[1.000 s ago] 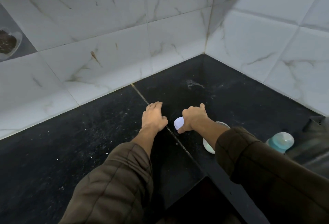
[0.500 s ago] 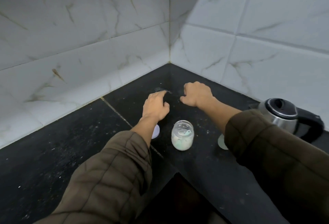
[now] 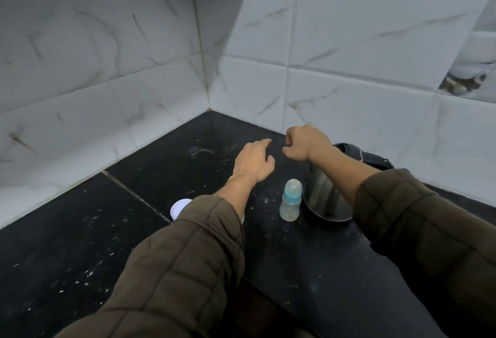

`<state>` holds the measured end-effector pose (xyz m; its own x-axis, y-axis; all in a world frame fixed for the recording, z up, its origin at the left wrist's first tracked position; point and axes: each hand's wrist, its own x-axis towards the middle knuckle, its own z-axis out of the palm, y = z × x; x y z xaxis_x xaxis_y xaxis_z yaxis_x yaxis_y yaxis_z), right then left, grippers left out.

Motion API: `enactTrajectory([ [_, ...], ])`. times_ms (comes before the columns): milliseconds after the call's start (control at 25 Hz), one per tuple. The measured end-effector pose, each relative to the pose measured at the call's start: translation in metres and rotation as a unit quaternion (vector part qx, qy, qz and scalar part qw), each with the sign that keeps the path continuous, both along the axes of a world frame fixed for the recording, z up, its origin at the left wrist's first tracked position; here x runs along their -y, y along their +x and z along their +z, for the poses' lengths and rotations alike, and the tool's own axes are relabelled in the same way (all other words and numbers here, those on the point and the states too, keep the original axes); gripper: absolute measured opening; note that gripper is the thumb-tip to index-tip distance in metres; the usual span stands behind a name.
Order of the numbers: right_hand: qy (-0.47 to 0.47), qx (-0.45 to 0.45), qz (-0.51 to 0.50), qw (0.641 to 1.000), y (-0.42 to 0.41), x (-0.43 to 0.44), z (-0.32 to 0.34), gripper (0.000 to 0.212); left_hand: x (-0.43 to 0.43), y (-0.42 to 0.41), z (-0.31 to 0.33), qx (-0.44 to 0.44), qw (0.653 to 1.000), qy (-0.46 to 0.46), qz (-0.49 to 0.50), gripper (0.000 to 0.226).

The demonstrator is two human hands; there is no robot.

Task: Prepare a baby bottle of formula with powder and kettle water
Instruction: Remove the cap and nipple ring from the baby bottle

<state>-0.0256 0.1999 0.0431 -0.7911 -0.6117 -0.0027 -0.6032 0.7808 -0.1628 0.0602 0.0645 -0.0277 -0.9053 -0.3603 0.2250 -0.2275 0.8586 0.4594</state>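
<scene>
A small baby bottle with a teal collar and clear cap stands upright on the black counter. Right beside it stands a steel kettle with a black handle, partly hidden by my right forearm. My left hand hovers over the counter beyond the bottle, fingers loosely spread, holding nothing. To its right, my right hand is loosely curled above the kettle's far side and holds nothing that I can see. A white round lid lies on the counter, partly under my left sleeve.
White marble-look tiled walls meet in a corner just behind the hands. The counter's front edge steps in at a notch near my body. White specks are scattered over the dark surface.
The view has swung right and the kettle is now closer to centre. The open jar seen before is hidden or out of view. Both hands have moved further toward the corner.
</scene>
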Motion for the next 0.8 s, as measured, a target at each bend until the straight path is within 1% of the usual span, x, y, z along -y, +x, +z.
enactTrajectory([
  [160,0.011,0.006,0.021,1.0,0.003,-0.007,-0.01,0.013,-0.008,-0.003,-0.008,0.018,1.0,0.0,0.0,0.059],
  [280,0.044,0.004,0.046,0.998,0.007,-0.007,-0.019,0.013,-0.005,0.001,-0.013,0.046,0.999,0.002,0.004,0.059],
  [520,0.096,0.014,0.083,0.992,0.018,0.004,-0.032,0.018,0.019,0.021,-0.021,0.066,0.996,0.008,0.056,0.057],
  [600,0.131,0.024,0.086,0.987,0.02,0.009,-0.034,0.026,0.026,0.027,-0.019,0.068,0.996,0.008,0.065,0.058],
  [680,0.162,0.045,0.08,0.983,0.02,0.01,-0.034,0.039,0.03,0.03,-0.018,0.07,0.995,0.012,0.071,0.058],
  [800,0.211,0.069,0.065,0.973,0.019,0.01,-0.036,0.055,0.028,0.032,-0.02,0.074,0.995,0.018,0.061,0.06],
])
